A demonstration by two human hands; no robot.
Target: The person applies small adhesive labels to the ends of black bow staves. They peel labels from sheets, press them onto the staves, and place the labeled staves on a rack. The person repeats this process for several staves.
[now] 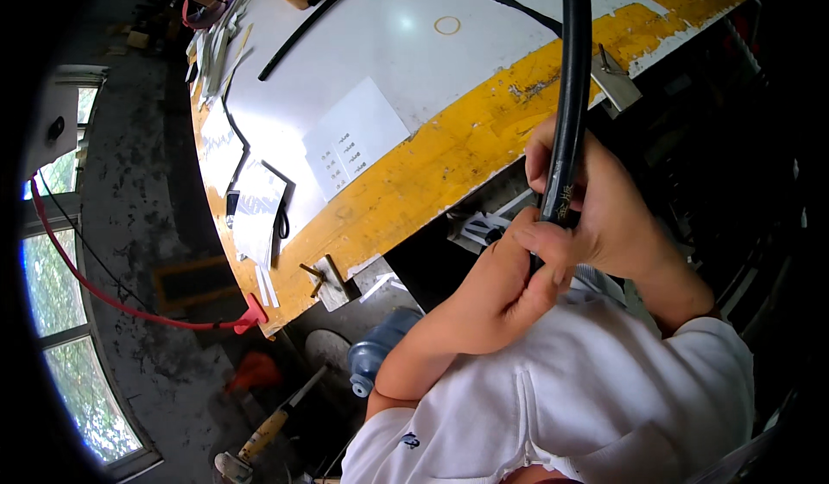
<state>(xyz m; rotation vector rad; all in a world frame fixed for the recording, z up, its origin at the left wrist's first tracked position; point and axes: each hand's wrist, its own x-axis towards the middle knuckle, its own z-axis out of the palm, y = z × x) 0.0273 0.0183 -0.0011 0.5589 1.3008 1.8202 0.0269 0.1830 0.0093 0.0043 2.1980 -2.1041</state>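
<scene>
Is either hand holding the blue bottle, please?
No, the left hand and right hand are on the black tube, away from the bottle.

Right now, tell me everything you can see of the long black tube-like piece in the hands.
The tube-like piece is black, smooth and slightly shiny, like rubber or plastic, with pale marks low down. It runs nearly vertically through the picture, gently bowed, perhaps partly from the lens, passing in front of the yellow-edged table. Its top leaves the frame. The right hand grips its lower stretch; the left hand is close by, its contact unclear. The lower end is hidden, and whether it is hollow cannot be seen.
</scene>
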